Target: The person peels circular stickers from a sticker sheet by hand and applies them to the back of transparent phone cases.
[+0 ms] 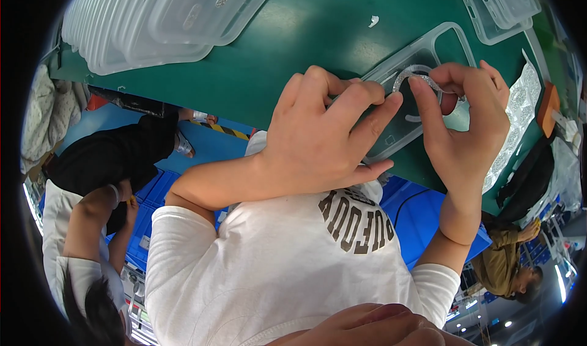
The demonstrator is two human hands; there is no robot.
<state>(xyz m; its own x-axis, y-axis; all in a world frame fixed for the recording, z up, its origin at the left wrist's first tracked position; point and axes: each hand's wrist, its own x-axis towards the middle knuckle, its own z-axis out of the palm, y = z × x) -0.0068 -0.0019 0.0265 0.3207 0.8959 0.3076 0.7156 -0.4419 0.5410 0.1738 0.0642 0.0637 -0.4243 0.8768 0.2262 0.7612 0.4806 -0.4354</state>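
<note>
dark lettering [361,224] marks the white shirt [275,272]; the right hand [466,123] pinches one curved silvery strip [401,79] over one clear tray [408,52] on the worktop [306,34]. whether the left hand [327,126] grips anything, i can't tell.

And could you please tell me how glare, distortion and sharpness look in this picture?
Head view, top: pale glare on the green tabletop; head view, rim: fisheye bending, with black corners; head view, lower right: a light tube shows white; head view, working area: left hand and right hand fairly sharp.
</note>
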